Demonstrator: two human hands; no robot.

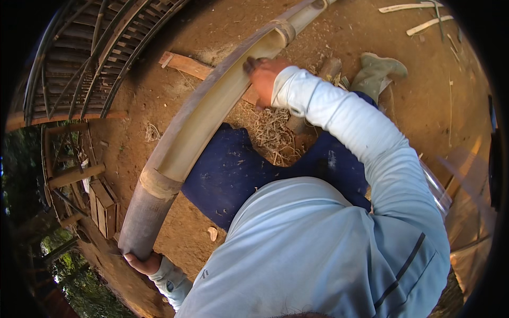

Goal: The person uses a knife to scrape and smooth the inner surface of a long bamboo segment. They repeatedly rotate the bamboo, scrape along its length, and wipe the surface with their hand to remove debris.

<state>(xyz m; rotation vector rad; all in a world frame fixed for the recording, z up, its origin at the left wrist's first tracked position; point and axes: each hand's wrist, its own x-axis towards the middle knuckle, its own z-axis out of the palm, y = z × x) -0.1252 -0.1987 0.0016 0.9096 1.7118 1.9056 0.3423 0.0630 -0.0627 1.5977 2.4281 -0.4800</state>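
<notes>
A long split bamboo pole [212,103] runs from the lower left up to the top right, its pale hollow inside facing me. My left hand [142,263] grips the pole's grey round end at the lower left. My right hand [263,74] is closed on the pole's upper edge further along, fingers curled over the rim. Whether it also holds a small tool is hidden. My legs in dark blue trousers [233,169] lie under the pole.
Bare earth ground with a heap of bamboo shavings [270,130], a wooden plank [185,64], a green boot [377,74], and bamboo strips [419,15] at top right. A bamboo frame structure [90,53] stands at the upper left, wooden pieces [101,204] at the left.
</notes>
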